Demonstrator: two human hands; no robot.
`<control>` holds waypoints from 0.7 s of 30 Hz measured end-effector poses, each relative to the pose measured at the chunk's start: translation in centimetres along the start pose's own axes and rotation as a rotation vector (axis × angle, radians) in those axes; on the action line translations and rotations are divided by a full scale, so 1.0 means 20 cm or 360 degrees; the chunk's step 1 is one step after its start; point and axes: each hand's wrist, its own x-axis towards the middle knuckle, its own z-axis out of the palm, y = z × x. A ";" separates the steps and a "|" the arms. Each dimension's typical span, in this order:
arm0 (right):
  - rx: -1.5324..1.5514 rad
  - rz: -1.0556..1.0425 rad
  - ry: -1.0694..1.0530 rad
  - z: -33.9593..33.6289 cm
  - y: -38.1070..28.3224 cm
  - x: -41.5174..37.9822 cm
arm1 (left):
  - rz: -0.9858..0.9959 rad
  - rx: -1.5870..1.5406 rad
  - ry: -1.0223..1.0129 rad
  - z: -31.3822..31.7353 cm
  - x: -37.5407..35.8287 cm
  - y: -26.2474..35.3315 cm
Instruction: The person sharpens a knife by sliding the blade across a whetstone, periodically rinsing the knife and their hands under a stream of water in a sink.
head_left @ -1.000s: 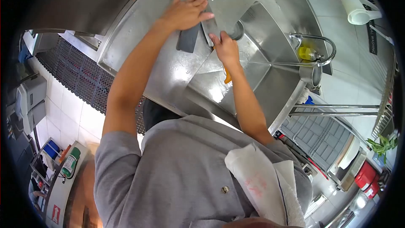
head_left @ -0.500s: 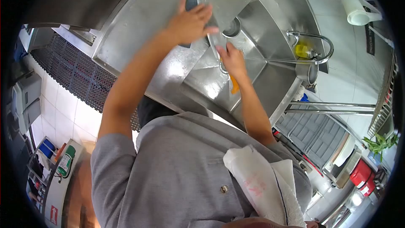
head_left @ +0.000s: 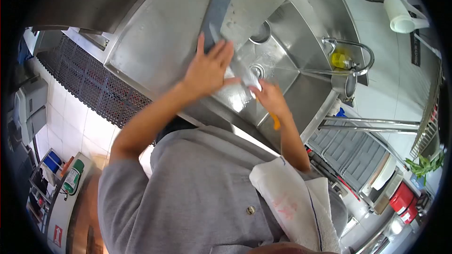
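A grey sharpening stone (head_left: 217, 11) lies lengthwise on the steel counter beside the sink. My right hand (head_left: 273, 98) is closed round the orange handle (head_left: 276, 122) of a knife. Its blurred blade (head_left: 242, 68) reaches from that hand toward the near end of the stone. My left hand (head_left: 209, 71) is open, fingers spread, over the blade and the stone's near end. Motion blur hides whether its fingertips press on the metal.
The steel sink (head_left: 310, 54) lies to the right, with water running from a curved faucet (head_left: 369, 56). A yellow bottle (head_left: 340, 60) and a metal container (head_left: 343, 84) stand by the faucet. A white pitcher (head_left: 400, 16) is at the upper right. Black mat (head_left: 89, 80) lies left.
Both hands and the knife have moved back toward my body along the stone. More of the stone's far part now shows.
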 end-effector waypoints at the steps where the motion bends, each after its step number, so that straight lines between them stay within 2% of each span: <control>1: 0.0003 -0.0016 -0.0002 0.00 0.00 0.05 | -0.0008 0.0014 0.0001 0.00 0.03 -0.02; 3: -0.0055 0.0265 -0.0056 0.00 -0.04 0.03 | -0.0120 -0.0045 -0.0157 -0.03 0.05 0.01; 4: -0.0056 0.0294 -0.0054 0.01 -0.07 0.08 | -0.0103 -0.0068 -0.0165 0.01 0.11 -0.06; 6: -0.0088 0.0382 0.0197 0.01 -0.17 0.27 | 0.0050 -0.0107 0.0068 0.12 0.30 -0.28; 8: -0.0099 0.0319 0.0141 0.00 -0.12 0.19 | 0.0067 -0.0101 0.0073 0.08 0.28 -0.27; 10: -0.0115 0.0248 0.0041 -0.05 -0.10 0.08 | 0.0026 -0.0117 -0.0055 0.00 0.06 -0.08; 12: 0.0199 0.0255 -0.0180 -0.10 -0.13 0.00 | -0.0019 -0.0214 -0.0081 -0.04 0.02 -0.05; 13: 0.0216 0.0286 -0.0193 -0.06 -0.13 0.02 | -0.0032 -0.0175 -0.0043 -0.03 0.06 -0.07; 15: 0.0038 0.0382 0.0138 -0.03 -0.19 0.18 | 0.0013 -0.0165 0.0062 0.08 0.19 -0.18; 18: 0.0001 0.0357 0.0197 0.03 -0.13 0.24 | 0.0164 -0.0015 0.0175 0.12 0.26 -0.27; 19: -0.0046 0.0319 0.0105 0.04 -0.05 0.16 | 0.0142 0.0002 0.0194 0.11 0.20 -0.23; 21: 0.0047 0.0278 -0.0062 -0.02 -0.07 -0.03 | 0.0010 -0.0130 -0.0059 0.00 -0.02 -0.03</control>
